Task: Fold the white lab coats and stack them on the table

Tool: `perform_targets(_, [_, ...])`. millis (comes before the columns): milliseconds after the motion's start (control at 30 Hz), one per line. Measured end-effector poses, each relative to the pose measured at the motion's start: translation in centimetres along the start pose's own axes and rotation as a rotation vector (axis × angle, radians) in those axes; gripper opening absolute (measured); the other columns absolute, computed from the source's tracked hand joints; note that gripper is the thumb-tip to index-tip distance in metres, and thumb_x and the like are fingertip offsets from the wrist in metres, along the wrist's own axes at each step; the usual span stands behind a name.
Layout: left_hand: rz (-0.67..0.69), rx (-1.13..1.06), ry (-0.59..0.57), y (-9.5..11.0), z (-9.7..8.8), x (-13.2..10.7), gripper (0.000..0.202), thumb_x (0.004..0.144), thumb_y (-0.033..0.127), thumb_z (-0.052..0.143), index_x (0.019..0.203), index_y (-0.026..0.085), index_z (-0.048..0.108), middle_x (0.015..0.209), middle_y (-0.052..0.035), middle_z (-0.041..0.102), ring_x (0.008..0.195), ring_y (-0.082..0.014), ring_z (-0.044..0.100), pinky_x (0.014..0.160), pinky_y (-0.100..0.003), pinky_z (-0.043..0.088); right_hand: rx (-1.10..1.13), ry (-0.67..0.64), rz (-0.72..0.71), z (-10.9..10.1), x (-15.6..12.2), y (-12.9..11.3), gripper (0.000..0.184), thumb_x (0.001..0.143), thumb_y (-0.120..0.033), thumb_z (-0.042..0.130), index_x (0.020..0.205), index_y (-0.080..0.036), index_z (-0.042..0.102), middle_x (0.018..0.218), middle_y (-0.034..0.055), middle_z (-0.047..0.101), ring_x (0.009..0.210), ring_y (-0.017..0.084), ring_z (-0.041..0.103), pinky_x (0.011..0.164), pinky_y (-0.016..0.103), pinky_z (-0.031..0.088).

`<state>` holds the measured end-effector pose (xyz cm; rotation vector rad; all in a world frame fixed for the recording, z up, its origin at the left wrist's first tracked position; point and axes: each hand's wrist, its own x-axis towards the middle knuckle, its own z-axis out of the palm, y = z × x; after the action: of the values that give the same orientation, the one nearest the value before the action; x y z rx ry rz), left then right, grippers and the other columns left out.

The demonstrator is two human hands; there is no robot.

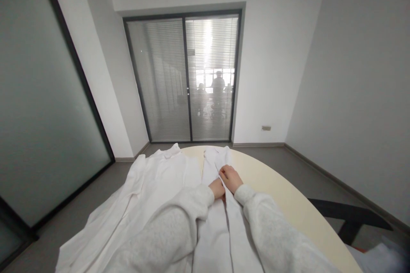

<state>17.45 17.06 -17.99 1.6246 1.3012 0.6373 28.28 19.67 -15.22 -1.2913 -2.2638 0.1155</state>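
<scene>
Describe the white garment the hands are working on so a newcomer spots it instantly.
Find the cream round table before the glass sliding door. A white shirt lies spread over its left half. The left hand and right hand meet on its front strip; it is the only cloth there.

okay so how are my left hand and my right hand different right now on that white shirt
The right hand shows nearly whole, curled with its fingers pinching the white shirt's front edge; the left hand is mostly hidden behind the right hand and its own sleeve. The right hand reaches farther across the table; the left hand sits nearer you. Both rest on the shirt, touching, in pale grey sleeves.
</scene>
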Motion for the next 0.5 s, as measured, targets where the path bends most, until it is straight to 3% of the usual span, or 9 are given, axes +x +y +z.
perform_targets(100, [-0.213,0.125,-0.282,0.3,-3.3,-0.7,0.02,0.076,0.026,0.053,0.068,0.012,0.064,0.053,-0.0036,0.062,0.052,-0.0133,0.06,0.056,-0.025,0.051,0.048,-0.15,-0.068,1.6,-0.8,1.4,0.026,0.082,-0.029,0.042,0.097,-0.015,0.058,0.102,0.0098,0.06,0.097,0.018,0.052,0.086,0.03,0.038])
perform_targets(133, [-0.244,0.154,-0.301,0.3,-4.4,-0.8,0.023,0.078,0.027,0.052,0.064,0.012,0.063,0.048,-0.0023,0.06,0.047,-0.0116,0.058,0.053,-0.023,0.049,0.027,-0.204,-0.103,1.9,-1.0,1.9,0.031,0.081,-0.032,0.045,0.104,-0.016,0.057,0.112,0.0113,0.056,0.106,0.02,0.049,0.091,0.033,0.036])
perform_targets(167, [-0.243,0.178,-0.248,0.4,-5.5,-0.8,0.025,0.079,0.027,0.05,0.063,0.012,0.063,0.046,-0.0012,0.059,0.044,-0.0103,0.057,0.052,-0.022,0.048,-0.003,-0.259,-0.129,2.1,-1.3,2.2,0.038,0.079,-0.036,0.048,0.111,-0.017,0.055,0.124,0.012,0.05,0.115,0.022,0.043,0.096,0.038,0.032])
perform_targets(233, [-0.187,0.238,-0.013,0.4,-7.0,-0.3,0.023,0.08,0.026,0.048,0.067,0.013,0.063,0.05,-0.0006,0.061,0.045,-0.0094,0.057,0.051,-0.02,0.047,-0.063,-0.362,-0.13,2.3,-1.6,2.6,0.055,0.078,-0.048,0.048,0.127,-0.023,0.045,0.141,0.0103,0.031,0.13,0.026,0.024,0.102,0.049,0.019])
perform_targets(333, [-0.125,0.344,0.258,0.8,-8.0,1.9,0.021,0.08,0.027,0.048,0.079,0.014,0.065,0.065,-0.0035,0.068,0.058,-0.012,0.063,0.058,-0.021,0.048,-0.125,-0.438,-0.06,2.1,-1.8,2.2,0.078,0.073,-0.064,0.044,0.139,-0.029,0.024,0.148,0.008,0.007,0.135,0.03,0.002,0.099,0.062,0.002])
perform_targets(400, [-0.115,0.394,0.32,1.1,-7.9,4.1,0.025,0.078,0.03,0.051,0.093,0.014,0.064,0.076,-0.006,0.069,0.07,-0.015,0.065,0.067,-0.023,0.048,-0.158,-0.434,-0.029,2.1,-2.0,1.6,0.088,0.07,-0.069,0.043,0.142,-0.026,0.014,0.148,0.0094,-0.002,0.134,0.031,-0.005,0.098,0.062,-0.003])
perform_targets(500, [-0.088,0.431,0.373,1.2,-7.0,7.3,0.046,0.073,0.032,0.058,0.115,0.013,0.054,0.095,-0.0095,0.068,0.091,-0.0188,0.062,0.079,-0.025,0.045,-0.195,-0.391,0.002,2.3,-2.3,1.0,0.095,0.07,-0.07,0.04,0.143,-0.019,0.008,0.147,0.0128,-0.007,0.134,0.03,-0.009,0.1,0.059,-0.005])
